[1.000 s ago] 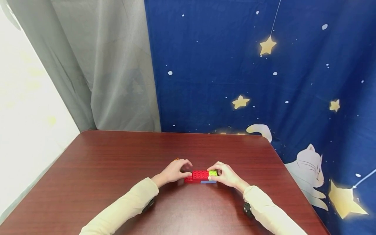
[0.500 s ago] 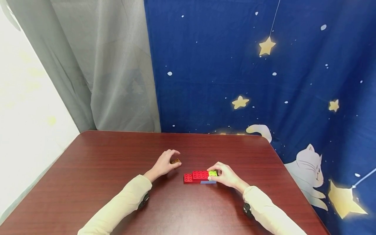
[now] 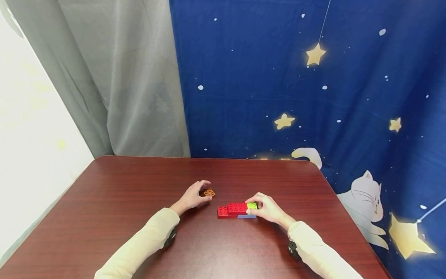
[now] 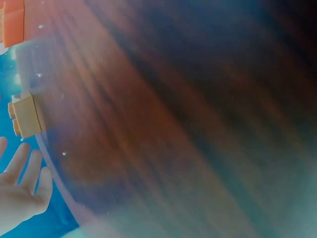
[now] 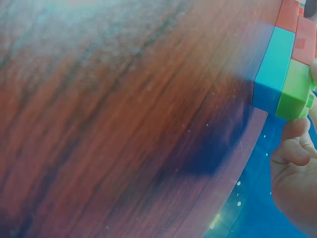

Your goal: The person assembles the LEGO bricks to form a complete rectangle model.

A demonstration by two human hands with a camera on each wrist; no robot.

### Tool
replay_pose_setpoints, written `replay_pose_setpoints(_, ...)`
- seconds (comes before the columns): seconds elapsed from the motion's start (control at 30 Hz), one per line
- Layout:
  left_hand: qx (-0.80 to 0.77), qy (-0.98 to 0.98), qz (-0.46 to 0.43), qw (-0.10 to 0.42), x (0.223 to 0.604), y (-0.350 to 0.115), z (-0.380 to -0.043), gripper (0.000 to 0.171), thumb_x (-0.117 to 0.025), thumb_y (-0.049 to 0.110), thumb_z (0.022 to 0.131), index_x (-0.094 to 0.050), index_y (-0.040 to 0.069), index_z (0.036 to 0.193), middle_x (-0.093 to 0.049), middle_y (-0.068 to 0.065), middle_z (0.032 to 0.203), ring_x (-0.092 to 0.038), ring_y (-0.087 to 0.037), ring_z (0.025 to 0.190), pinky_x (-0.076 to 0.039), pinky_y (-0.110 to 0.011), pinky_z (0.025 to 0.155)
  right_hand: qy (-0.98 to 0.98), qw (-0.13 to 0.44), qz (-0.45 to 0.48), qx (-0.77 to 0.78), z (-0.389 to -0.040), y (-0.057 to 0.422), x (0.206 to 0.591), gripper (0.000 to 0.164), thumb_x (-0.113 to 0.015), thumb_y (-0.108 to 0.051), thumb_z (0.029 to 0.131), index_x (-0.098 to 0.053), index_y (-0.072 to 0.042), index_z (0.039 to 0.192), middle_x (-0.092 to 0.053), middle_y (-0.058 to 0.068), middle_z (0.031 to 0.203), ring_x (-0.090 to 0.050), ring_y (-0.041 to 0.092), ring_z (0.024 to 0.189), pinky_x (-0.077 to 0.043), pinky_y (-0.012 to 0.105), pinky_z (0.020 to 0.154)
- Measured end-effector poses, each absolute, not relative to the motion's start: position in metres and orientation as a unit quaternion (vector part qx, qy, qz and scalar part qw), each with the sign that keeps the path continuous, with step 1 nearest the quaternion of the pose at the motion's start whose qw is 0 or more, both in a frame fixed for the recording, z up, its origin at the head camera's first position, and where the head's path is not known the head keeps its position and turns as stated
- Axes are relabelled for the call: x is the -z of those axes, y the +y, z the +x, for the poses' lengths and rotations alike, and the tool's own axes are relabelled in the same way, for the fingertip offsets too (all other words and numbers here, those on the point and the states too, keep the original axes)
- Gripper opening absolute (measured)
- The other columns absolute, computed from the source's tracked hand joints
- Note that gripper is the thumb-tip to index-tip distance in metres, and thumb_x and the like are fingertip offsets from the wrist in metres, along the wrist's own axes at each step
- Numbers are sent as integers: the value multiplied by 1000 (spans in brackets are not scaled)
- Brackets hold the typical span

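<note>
An orange-brown toy brick with studs on top sits on the table, also visible in the left wrist view as a block. My left hand is beside it, thumb and fingers spread apart around its left side; in the left wrist view its fingers stand clear of the brick. To the right lies a low build of joined bricks: a red brick and a blue one below, a longer red brick and a lime green brick on top. My right hand pinches the green end between thumb and fingers.
The brown wood-grain table carries the bricks near its middle. Behind it hang a grey curtain and a blue star-patterned curtain. A bright white area borders the left side.
My left hand has left the red end of the build and moved up and left to the orange-brown brick, which now shows more fully. The right hand has stayed on the green brick.
</note>
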State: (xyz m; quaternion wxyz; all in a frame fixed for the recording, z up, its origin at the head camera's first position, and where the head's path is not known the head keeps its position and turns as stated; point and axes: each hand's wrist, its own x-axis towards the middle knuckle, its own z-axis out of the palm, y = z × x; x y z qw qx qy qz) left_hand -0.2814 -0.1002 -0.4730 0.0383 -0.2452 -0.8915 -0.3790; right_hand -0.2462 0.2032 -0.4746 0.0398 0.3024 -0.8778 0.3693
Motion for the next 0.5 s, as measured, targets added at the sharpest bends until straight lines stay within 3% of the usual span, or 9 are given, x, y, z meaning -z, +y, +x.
replay_pose_setpoints(0.5,379,-899,-219,24,477,-92,-288,54,-73,9,69,-48,1,116,-56,-13,99,-53,-25,91,-41,-39,79,-877,43,304,-369,-247,204,476,29,-75,-25,70,-66,-16,96,-53,-6,79,-44,10,58,-37,21,51)
